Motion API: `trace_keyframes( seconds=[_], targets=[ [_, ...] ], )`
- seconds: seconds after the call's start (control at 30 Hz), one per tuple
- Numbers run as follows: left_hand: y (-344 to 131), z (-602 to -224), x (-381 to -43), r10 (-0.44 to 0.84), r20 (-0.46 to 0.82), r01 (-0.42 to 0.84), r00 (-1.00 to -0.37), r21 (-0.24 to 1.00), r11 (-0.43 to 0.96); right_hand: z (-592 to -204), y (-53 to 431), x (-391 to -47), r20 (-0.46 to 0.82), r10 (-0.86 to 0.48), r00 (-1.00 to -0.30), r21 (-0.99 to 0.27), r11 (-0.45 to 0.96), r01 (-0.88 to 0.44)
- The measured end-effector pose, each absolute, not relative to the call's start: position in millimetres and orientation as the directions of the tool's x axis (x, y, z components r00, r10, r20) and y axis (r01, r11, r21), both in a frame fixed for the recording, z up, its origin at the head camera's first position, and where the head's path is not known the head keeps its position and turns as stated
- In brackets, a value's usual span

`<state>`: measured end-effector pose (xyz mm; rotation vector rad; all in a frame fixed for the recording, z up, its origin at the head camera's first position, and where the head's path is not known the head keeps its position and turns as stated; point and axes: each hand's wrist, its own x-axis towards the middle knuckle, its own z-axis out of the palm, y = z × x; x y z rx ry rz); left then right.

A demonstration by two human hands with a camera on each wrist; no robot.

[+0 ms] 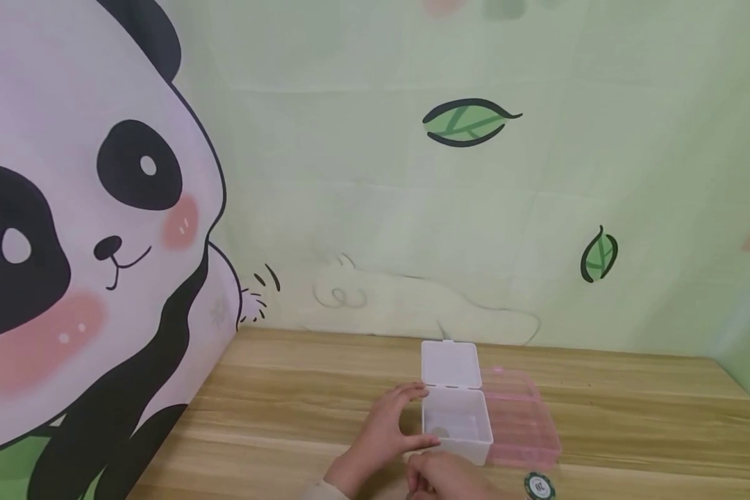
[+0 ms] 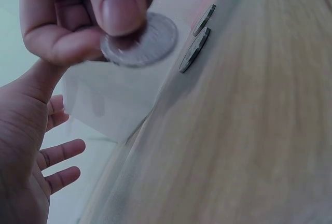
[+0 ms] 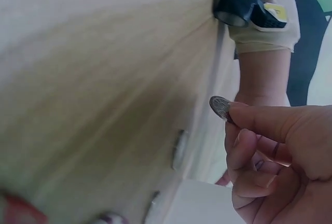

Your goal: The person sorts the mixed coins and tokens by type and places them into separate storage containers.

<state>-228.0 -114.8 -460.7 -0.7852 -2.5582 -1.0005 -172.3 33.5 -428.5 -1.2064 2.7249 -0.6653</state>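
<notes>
A white lidded plastic box [image 1: 489,450] stands on the wooden table, its lid [image 1: 450,364] tipped back. My left hand [image 1: 378,430] holds the box at its left side, thumb at the near corner and fingertips by the hinge corner. One coin [image 1: 439,432] lies inside, at the near left. In front of the box, my right hand [image 1: 450,476] pinches a silver coin [image 2: 163,40] between thumb and finger; its ridged face shows in the right wrist view. Two more coins lie on the table beside the box, the nearer coin [image 2: 195,50] and another [image 2: 204,19].
A transparent pink box [image 1: 521,417] sits against the white box's right side. Near the front edge lies a green poker chip [image 1: 539,486] marked 20. Part of a red object [image 3: 21,211] shows in the right wrist view. A printed panda cloth [image 1: 350,173] hangs behind the table.
</notes>
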Motion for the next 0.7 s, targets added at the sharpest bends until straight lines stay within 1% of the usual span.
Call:
trace_keyframes(
  seconds=[0.3,0.53,0.7],
  targets=[
    [-116.1,-461.6,-230.0,0.393,0.463,0.602,-0.794,0.516,0.61,-414.9,42.7,-176.0,0.078,-0.75,-0.657,-0.463,0.556,-0.69],
    [-115.8,-460.3,-229.3,0.384,0.432,0.576,-0.816,0.549,0.606,-398.7,50.2,-175.5,0.082,-0.762,-0.642,-0.489,0.531,-0.693],
    [-115.2,-461.7,-230.0,0.389,0.432,0.58,-0.814,0.552,0.6,-391.7,56.0,-177.0,0.126,-0.761,-0.636,-0.485,0.512,-0.709]
  ],
)
